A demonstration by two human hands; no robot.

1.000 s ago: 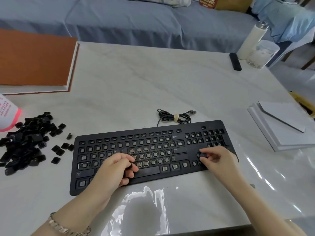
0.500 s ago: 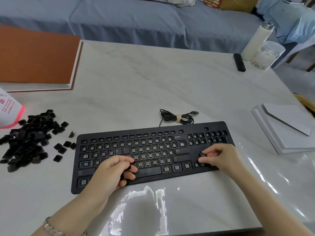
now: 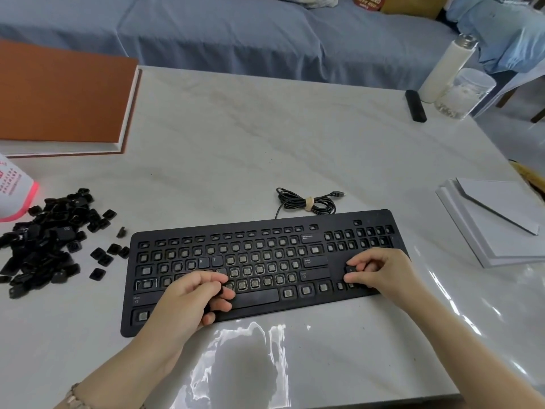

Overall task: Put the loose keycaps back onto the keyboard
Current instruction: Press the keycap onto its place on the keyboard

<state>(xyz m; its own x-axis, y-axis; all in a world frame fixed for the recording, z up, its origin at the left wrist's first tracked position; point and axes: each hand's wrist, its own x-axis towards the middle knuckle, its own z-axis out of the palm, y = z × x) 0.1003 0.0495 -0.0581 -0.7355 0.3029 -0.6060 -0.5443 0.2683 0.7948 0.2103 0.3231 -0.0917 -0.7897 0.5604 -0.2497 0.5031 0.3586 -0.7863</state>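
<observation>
Person seated at a pale marble-patterned bench [image 3: 265, 143], seen from above and behind the hands. A black keyboard [image 3: 262, 270] lies flat near the front edge of the bench. Most of its sockets are bare; the R, T, Backspace, Enter, two Shift keys and the space bar are fitted.

The loose keycaps [image 3: 44, 240] form a black heap on the bench just left of the keyboard, with a few strays between the heap and the keyboard's left edge.

The right hand [image 3: 380, 273] rests on the keyboard's lower right area. Its fingers [image 3: 358, 262] are curled, with thumb and forefinger pinching a black keycap [image 3: 351, 268] against the keyboard.

The left hand [image 3: 188, 296] rests on the keyboard's lower left area, beside the space bar. Its fingers are curled inward, and dark patches show between them. Whether it holds anything cannot be told.

Behind the keyboard lies its coiled cable [image 3: 306, 202], bound with a tie. To the keyboard's right sits a stack of white sheets [image 3: 495, 225]. Far behind it to the left lies an orange-covered book [image 3: 62, 98], and far behind to the right stand a white bottle [image 3: 445, 69], a clear jar [image 3: 463, 93] and a small black bar [image 3: 415, 106].
</observation>
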